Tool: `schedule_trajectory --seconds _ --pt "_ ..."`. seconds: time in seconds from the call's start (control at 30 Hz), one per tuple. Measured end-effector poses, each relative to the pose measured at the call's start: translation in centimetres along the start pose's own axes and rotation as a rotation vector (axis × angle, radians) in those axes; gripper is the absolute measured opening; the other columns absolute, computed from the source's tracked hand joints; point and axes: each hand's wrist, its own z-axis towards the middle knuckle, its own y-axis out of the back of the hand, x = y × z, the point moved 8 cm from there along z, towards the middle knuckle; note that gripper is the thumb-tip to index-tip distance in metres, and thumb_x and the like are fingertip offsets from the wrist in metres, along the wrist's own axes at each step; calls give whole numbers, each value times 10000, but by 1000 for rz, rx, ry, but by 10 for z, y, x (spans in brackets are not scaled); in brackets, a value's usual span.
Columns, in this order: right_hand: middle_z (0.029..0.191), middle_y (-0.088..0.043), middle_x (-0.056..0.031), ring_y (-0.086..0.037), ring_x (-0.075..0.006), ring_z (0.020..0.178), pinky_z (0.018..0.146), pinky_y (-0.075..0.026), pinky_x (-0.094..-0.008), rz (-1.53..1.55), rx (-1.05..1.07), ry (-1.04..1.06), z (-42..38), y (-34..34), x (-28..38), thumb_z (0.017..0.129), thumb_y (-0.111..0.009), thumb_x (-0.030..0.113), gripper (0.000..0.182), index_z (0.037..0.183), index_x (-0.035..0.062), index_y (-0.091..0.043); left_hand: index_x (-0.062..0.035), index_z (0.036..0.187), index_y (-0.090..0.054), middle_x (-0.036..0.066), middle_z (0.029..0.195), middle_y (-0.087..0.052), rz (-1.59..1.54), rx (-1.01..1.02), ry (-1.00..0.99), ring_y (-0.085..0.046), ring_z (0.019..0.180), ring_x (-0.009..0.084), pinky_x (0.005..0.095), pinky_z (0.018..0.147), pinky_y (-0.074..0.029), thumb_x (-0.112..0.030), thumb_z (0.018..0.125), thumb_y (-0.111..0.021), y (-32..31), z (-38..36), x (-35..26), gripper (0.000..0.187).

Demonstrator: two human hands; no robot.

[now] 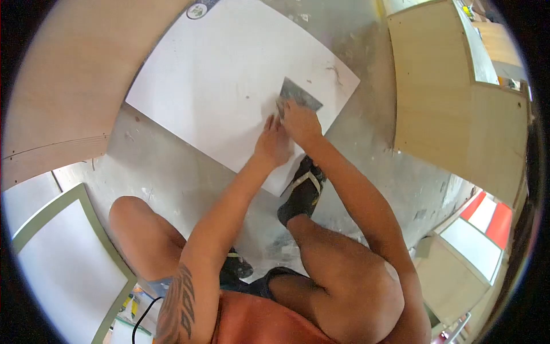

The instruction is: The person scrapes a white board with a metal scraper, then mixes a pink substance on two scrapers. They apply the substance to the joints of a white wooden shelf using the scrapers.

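A large white panel (200,69) lies on the floor in front of me, turned at an angle. My right hand (302,121) grips a dark grey sheet of sandpaper (301,94) by its near side, and the sheet rests against the panel's right part. Just left of it, my left hand (274,142) lies on the panel with its fingers stretched out, close to the right wrist. Small dark marks show on the white surface near the right corner. My foot in a dark sock and strapped sandal (305,186) overlaps the panel's near corner.
A big wooden panel (69,74) stands at the left, and a plywood cabinet (435,86) at the right. A green-framed white panel (74,252) is at lower left. A round lid (197,11) sits at the white panel's far edge. Another box (458,269) stands at lower right.
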Motion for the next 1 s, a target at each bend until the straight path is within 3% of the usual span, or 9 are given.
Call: schedule_trajectory --seconds 0.23,0.3,0.4,0.53,0.6,0.73,0.8,0.93,1.0 --pt "929 -630 -193 -696 -362 790 668 -564 -466 149 -180 -126 13 10 -1 891 -583 191 241 995 -27 -581 -36 1494 -327 171 1544 -344 44 33 -11 -213 1468 349 518 1221 -34 -496 876 -577 -1 4 8 810" --pt "806 -660 -204 -695 -374 720 648 -563 -479 199 -68 -190 6 -5 -3 907 -554 175 242 1034 -32 -551 -48 1504 -311 171 1547 -338 74 95 15 -198 1474 344 518 1220 -34 -518 868 -580 4 3 9 836" --pt "706 -663 -199 -693 -388 709 640 -563 -486 97 -116 -68 15 -15 -5 909 -554 191 271 1057 -35 -532 -69 1520 -286 169 1561 -310 53 97 21 -170 1484 337 517 1218 -39 -567 844 -591 8 2 5 893" --pt "784 -669 -215 -692 -385 715 650 -566 -482 144 -218 -79 28 -2 -4 899 -579 196 279 1047 -38 -548 -81 1529 -265 154 1592 -249 -41 -26 20 -149 1489 336 515 1216 -59 -635 803 -611 8 3 -9 976" --pt "844 -660 -225 -687 -396 714 692 -564 -483 -43 -138 -16 35 4 7 887 -599 186 273 1032 -42 -559 -80 1529 -262 159 1597 -232 -22 -36 16 -150 1488 337 514 1217 -62 -628 809 -610 9 2 -7 970" --pt "938 -641 -219 -690 -385 717 679 -572 -465 69 -221 -53 27 2 3 880 -603 158 258 1042 -42 -586 -80 1524 -275 182 1592 -229 -1 -5 8 -162 1484 343 517 1215 -83 -581 813 -638 8 3 2 943" --pt "1047 -600 -181 -691 -365 790 725 -566 -459 111 -83 -141 4 6 5 871 -565 147 226 1022 -13 -616 -75 1521 -280 181 1588 -237 -24 18 7 -164 1484 343 517 1214 -91 -561 810 -653 3 4 4 939" --pt "1047 -611 -181 -689 -372 815 727 -564 -463 80 -100 -184 38 -2 -12 880 -557 152 217 1011 -6 -625 -47 1509 -294 174 1570 -279 6 -16 39 -177 1480 343 517 1214 -105 -520 808 -675 12 1 -7 928" --pt "989 -625 -164 -695 -354 806 724 -574 -449 -114 -66 -63 64 24 -10 935 -556 224 273 1032 -24 -618 -37 1507 -291 177 1566 -284 15 -80 7 -180 1479 344 515 1215 -101 -511 814 -671 12 0 -7 922"
